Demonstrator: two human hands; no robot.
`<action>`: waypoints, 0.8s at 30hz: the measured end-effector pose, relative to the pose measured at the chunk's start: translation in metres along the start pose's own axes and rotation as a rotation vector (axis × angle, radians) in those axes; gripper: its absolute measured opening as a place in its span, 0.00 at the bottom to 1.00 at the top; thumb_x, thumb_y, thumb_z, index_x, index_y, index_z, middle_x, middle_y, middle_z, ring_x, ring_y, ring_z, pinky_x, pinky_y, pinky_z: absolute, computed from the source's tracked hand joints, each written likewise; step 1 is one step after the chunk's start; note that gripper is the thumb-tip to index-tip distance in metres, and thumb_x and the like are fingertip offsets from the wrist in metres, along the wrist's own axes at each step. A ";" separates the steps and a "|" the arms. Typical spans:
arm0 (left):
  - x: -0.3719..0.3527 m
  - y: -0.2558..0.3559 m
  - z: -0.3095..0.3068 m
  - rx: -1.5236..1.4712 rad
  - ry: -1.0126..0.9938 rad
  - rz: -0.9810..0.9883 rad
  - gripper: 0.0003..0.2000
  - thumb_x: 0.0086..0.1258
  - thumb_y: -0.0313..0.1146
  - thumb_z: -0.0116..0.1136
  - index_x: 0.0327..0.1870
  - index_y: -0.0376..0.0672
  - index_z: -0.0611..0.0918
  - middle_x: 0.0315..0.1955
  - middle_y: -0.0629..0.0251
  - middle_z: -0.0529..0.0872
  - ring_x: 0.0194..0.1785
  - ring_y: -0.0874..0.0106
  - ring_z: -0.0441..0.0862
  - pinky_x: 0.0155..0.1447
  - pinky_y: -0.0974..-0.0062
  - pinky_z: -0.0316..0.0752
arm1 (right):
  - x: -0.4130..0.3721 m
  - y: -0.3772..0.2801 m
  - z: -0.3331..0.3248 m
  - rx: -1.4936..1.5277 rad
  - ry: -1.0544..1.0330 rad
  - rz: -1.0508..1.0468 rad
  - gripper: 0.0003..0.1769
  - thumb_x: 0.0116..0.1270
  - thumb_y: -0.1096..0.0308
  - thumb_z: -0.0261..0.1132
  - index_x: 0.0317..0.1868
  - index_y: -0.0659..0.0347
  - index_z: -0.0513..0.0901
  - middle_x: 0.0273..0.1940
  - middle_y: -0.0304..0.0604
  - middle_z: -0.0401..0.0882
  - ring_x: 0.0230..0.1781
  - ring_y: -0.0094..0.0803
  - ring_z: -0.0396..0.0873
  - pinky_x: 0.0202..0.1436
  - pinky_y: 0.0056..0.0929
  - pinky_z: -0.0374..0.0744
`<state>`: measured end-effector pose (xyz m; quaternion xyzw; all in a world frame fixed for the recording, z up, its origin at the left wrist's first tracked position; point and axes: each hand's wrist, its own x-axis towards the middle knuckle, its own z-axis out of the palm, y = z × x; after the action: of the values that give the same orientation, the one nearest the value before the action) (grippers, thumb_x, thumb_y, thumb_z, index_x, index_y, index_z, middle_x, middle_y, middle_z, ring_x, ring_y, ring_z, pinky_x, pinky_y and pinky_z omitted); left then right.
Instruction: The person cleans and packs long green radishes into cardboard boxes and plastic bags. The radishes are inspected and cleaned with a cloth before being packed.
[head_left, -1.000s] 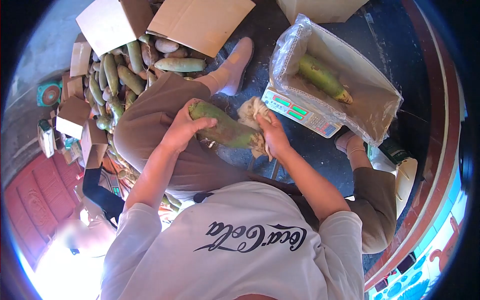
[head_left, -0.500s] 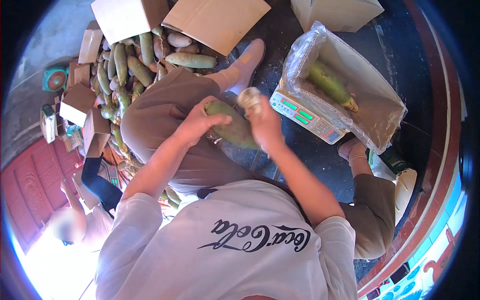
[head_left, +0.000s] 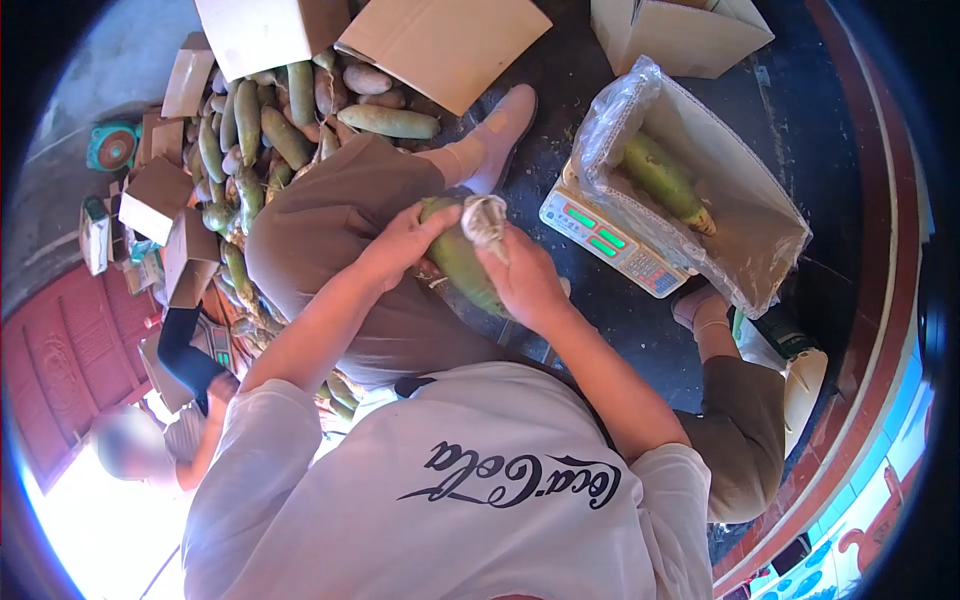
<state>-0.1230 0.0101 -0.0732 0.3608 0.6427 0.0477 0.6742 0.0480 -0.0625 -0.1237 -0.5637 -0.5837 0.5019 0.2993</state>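
Note:
A thick green radish lies slantwise in front of me, over my knee. My left hand is closed around its upper end, with the thumb across the top. In my right hand is a bunched whitish cloth, pressed against or just beside the radish's upper right side. Part of the radish is hidden under the fingers. Right of my hands, another green radish lies in a plastic-lined cardboard box, which rests on a digital scale with lit green displays.
A large heap of green radishes spreads on the floor at the upper left. Open cardboard boxes stand around it, and another box is at the top right. Another person sits at the lower left near a second scale.
The cloth and my right hand have shifted slightly left and down along the radish. My left hand keeps its hold. The other person's arm has moved.

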 end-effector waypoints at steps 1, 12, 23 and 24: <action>-0.002 0.000 0.005 -0.015 -0.016 0.026 0.29 0.60 0.48 0.61 0.57 0.40 0.67 0.45 0.62 0.76 0.45 0.73 0.76 0.40 0.75 0.76 | 0.001 0.004 0.000 0.121 0.035 0.046 0.22 0.65 0.60 0.57 0.56 0.64 0.69 0.45 0.59 0.75 0.44 0.53 0.76 0.47 0.40 0.74; -0.003 0.001 0.006 -0.501 -0.125 0.150 0.35 0.56 0.32 0.66 0.63 0.40 0.60 0.53 0.61 0.72 0.57 0.69 0.70 0.59 0.70 0.69 | 0.018 -0.001 -0.018 0.808 0.153 0.232 0.21 0.71 0.61 0.50 0.59 0.64 0.69 0.53 0.42 0.74 0.53 0.28 0.71 0.58 0.27 0.67; -0.009 0.008 0.016 -0.471 -0.069 0.292 0.37 0.54 0.28 0.68 0.63 0.38 0.59 0.52 0.60 0.71 0.57 0.69 0.69 0.62 0.71 0.64 | 0.044 -0.016 -0.003 0.577 0.216 0.100 0.16 0.67 0.63 0.55 0.50 0.64 0.74 0.39 0.48 0.80 0.38 0.35 0.78 0.45 0.30 0.74; -0.009 0.009 0.017 -0.459 -0.072 0.296 0.37 0.53 0.28 0.68 0.63 0.38 0.59 0.52 0.61 0.71 0.57 0.69 0.69 0.62 0.72 0.64 | 0.048 -0.013 -0.003 0.662 0.198 0.206 0.16 0.66 0.63 0.56 0.50 0.64 0.75 0.39 0.46 0.80 0.38 0.32 0.77 0.44 0.29 0.74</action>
<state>-0.1052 0.0045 -0.0621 0.2901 0.5308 0.2772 0.7465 0.0375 -0.0142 -0.1210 -0.5380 -0.2978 0.6342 0.4687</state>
